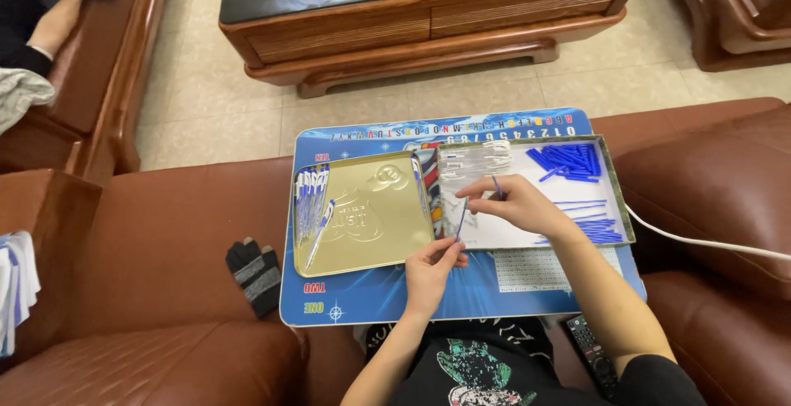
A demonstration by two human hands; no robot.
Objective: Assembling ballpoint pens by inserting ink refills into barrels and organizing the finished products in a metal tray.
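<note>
1. My left hand [430, 270] pinches the lower end of a thin pen tube [461, 218], which slants up over the seam between the gold tin lid [371, 225] and the white-lined tray [614, 183]. My fingers close narrowly on it at only 1 end, so I judge it could pivot or slip out and drop between the 2 trays.

2. My right hand [519, 204] hovers over the left part of the tray and holds a blue refill [498, 187] between fingertip and thumb. The refill is thin and the tube mouth is small; if the 2 are not lined up, the refill may bend or miss.

3. My right forearm crosses the tray's near edge, close to the loose refills [597, 226] lying by the right edge. A careless sweep could scatter them.

4. The blue caps [570, 161] are heaped in the tray's far right corner; a knock could spill them over the rim.

5. Both trays rest on a blue play board [371, 295] across my lap and the brown sofa [165, 249]. If my knees shift, the board could tilt and the finished pens [310, 200] at the lid's left edge could roll.
</note>
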